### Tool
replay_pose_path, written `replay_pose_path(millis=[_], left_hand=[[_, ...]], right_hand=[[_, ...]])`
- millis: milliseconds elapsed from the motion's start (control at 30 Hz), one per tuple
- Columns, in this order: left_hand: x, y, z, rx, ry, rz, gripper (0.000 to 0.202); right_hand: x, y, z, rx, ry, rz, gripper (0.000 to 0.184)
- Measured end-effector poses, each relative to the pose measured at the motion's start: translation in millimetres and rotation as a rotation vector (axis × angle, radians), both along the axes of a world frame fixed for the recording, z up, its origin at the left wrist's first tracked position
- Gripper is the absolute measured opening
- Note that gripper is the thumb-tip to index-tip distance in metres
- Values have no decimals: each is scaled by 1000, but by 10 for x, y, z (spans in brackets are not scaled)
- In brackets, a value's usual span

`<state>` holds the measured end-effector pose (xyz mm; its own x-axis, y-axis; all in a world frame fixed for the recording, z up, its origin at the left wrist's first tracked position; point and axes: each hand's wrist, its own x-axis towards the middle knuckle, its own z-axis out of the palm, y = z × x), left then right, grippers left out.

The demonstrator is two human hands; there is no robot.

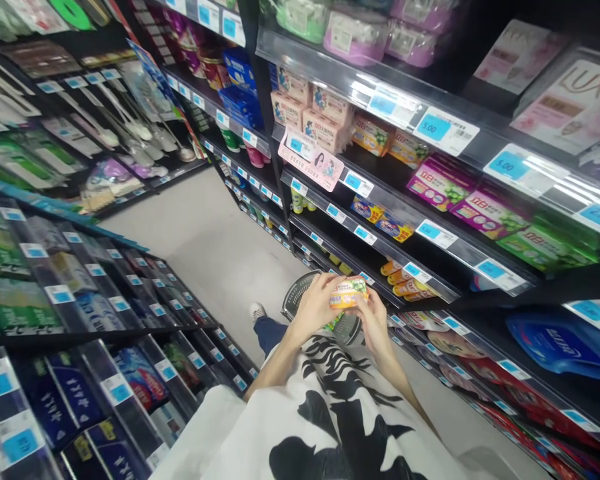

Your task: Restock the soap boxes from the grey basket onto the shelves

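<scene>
Both my hands hold one orange, white and green packet of bar soap in front of my body. My left hand grips its left end, and my right hand grips its right end, thumb on the face. Below them is a dark green shopping basket, partly hidden by my hands and arms. Something green lies inside it, mostly covered. Similar orange soap packets stand on the shelf ahead, beside pink boxes.
Shelves with blue price tags line my right, holding purple soap packs, a green pack and a blue bottle. Toothpaste boxes fill the left shelves. Brushes hang at the far end. Pale floor runs between.
</scene>
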<state>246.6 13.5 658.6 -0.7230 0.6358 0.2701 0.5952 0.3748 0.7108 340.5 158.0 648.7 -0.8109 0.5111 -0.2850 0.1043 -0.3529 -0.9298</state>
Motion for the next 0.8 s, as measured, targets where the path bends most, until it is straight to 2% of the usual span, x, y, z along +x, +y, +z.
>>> replay_pose_path(millis=[233, 433, 567, 633, 700, 800], left_hand=[[-55, -3, -133, 17, 56, -54, 62], [-2, 2, -172, 43, 147, -1, 61], [34, 33, -142, 39, 107, 40, 60], [29, 53, -131, 117, 30, 30, 60], [15, 70, -134, 281, -112, 32, 60], [14, 80, -181, 592, -480, -40, 71]], right_hand=[[20, -19, 2, 40, -5, -16, 55], [27, -47, -10, 77, 0, -56, 50], [73, -42, 9, 279, 57, -123, 48], [136, -23, 69, 427, 112, -94, 50], [219, 6, 157, 524, 190, 5, 52], [328, 48, 290, 630, 333, 135, 48]])
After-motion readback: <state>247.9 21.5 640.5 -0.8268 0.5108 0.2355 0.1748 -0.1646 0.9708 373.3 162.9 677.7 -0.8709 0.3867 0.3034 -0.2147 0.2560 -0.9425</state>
